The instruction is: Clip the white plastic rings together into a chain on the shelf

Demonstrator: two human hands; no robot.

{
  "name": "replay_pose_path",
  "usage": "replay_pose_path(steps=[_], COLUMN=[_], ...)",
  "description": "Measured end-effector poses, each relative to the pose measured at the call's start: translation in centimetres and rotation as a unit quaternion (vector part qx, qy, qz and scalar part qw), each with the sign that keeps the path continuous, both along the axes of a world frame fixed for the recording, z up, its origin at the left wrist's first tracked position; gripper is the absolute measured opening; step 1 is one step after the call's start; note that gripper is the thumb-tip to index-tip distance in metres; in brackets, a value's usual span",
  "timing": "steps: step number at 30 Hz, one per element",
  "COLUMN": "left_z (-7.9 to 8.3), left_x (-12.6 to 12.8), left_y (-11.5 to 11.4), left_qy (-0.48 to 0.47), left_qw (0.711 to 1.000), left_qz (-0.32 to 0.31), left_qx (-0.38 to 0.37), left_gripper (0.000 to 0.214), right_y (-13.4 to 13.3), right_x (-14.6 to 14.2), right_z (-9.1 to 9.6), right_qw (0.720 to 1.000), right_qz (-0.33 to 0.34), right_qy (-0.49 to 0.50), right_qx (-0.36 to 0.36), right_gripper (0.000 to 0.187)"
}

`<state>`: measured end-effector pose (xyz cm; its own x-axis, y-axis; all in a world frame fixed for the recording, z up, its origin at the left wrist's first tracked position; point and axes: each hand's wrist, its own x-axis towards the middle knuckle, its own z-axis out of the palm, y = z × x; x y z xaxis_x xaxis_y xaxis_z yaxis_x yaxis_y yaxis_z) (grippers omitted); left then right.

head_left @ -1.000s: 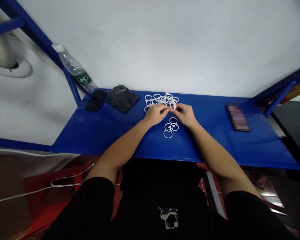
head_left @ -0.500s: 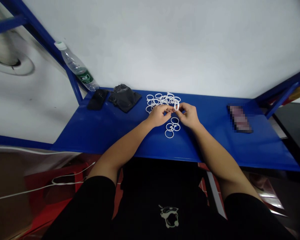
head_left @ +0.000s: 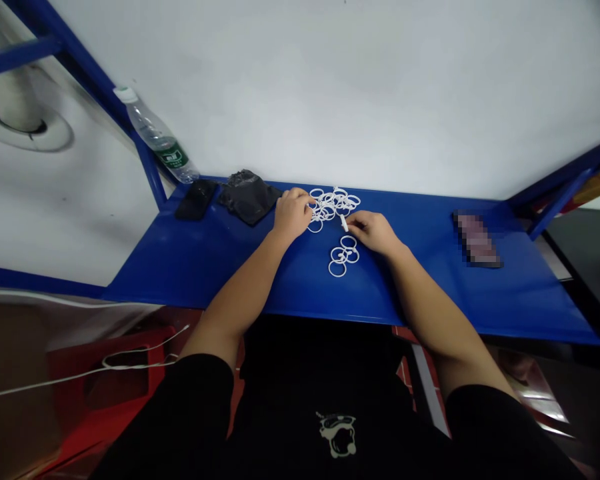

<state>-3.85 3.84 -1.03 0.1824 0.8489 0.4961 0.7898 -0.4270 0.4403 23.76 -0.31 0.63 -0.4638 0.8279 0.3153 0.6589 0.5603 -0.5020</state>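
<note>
A pile of white plastic rings (head_left: 336, 201) lies at the back of the blue table (head_left: 230, 267). My left hand (head_left: 293, 215) rests on the pile's left edge, fingers curled onto the rings there. My right hand (head_left: 373, 231) sits just right of centre and pinches a white ring (head_left: 345, 223) between thumb and fingers. Nearer to me, a small cluster of linked white rings (head_left: 342, 257) lies flat on the table, just left of my right wrist.
A plastic water bottle (head_left: 157, 137) leans against the blue frame at back left. Beside it lie a black phone (head_left: 195, 199) and a crumpled black bag (head_left: 247, 194). A blurred flat object (head_left: 477, 237) lies at the right. A white wall stands behind.
My hands were together on one ring in front of the pile. My left hand has moved left and back onto the pile's edge; my right hand keeps the ring, lowered slightly.
</note>
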Motion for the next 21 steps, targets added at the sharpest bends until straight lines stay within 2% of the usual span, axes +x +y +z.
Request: replay_pose_path(steps=[4, 12, 16, 21], left_z=[-0.6, -0.3, 0.3, 0.9], left_x=[-0.5, 0.3, 0.6, 1.3], left_y=[0.2, -0.5, -0.8, -1.6], left_qy=[0.044, 0.062, 0.027, -0.007], left_qw=[0.997, 0.995, 0.998, 1.0], left_qz=[0.033, 0.033, 0.03, 0.007], left_qx=[-0.045, -0.066, -0.038, 0.019], left_gripper=[0.027, 0.014, 0.01, 0.007], right_y=[-0.1, 0.1, -0.2, -0.7], right_x=[-0.3, -0.3, -1.1, -2.4], right_z=[-0.1, -0.5, -0.5, -0.6], right_qw=[0.998, 0.998, 0.999, 0.993], right_qz=[0.033, 0.02, 0.033, 0.118], right_qy=[-0.039, -0.05, -0.021, -0.004], right_qx=[-0.021, -0.019, -0.006, -0.009], right_gripper=[0.017, 0.023, 0.027, 0.025])
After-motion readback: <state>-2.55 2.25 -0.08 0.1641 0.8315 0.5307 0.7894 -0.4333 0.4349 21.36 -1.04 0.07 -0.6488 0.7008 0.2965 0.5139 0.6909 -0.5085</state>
